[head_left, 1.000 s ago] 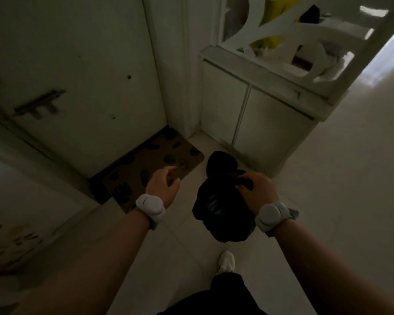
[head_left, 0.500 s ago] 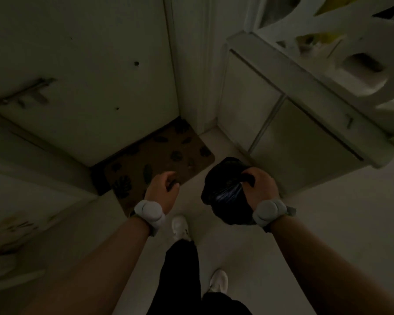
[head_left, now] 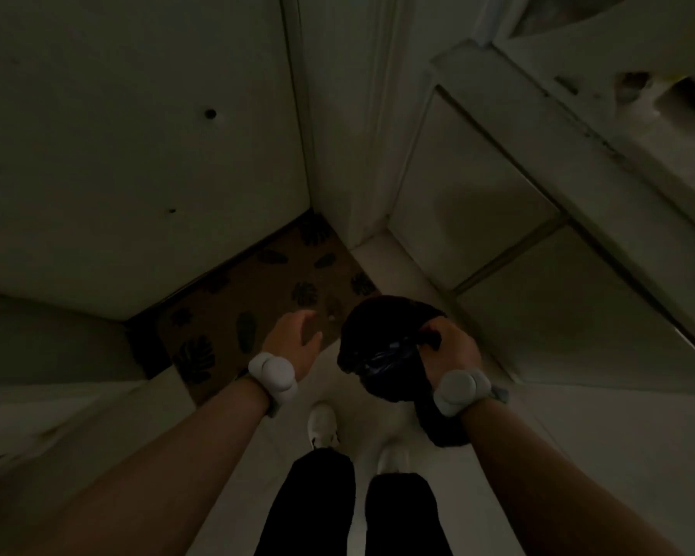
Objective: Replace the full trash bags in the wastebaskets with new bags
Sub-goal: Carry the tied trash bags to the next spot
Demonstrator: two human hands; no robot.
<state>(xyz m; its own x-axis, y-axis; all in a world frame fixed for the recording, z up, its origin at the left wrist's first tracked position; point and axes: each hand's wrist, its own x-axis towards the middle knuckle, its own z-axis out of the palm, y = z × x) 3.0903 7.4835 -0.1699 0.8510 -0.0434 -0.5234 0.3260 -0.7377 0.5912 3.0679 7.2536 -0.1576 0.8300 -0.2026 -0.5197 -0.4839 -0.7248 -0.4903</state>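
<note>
Head view, dim light: the right hand (head_left: 455, 347) grasps the gathered neck of a black bag (head_left: 378, 357), which hangs above the floor (head_left: 586, 455) beside a white cabinet (head_left: 478, 218). The left hand (head_left: 294, 342) is released, fingers loose and holding nothing, over the edge of a leaf-print mat (head_left: 257, 290) lying against a door (head_left: 137, 154). White shoes (head_left: 322, 425) stand below.

One doormat (head_left: 273, 290), brown, bore dark leaf prints. Right of it: trash bag (head_left: 378, 339) was black, cabinet (head_left: 458, 202) white. Nearer than it: shoes (head_left: 322, 427) were white, trousers (head_left: 309, 507) black.
</note>
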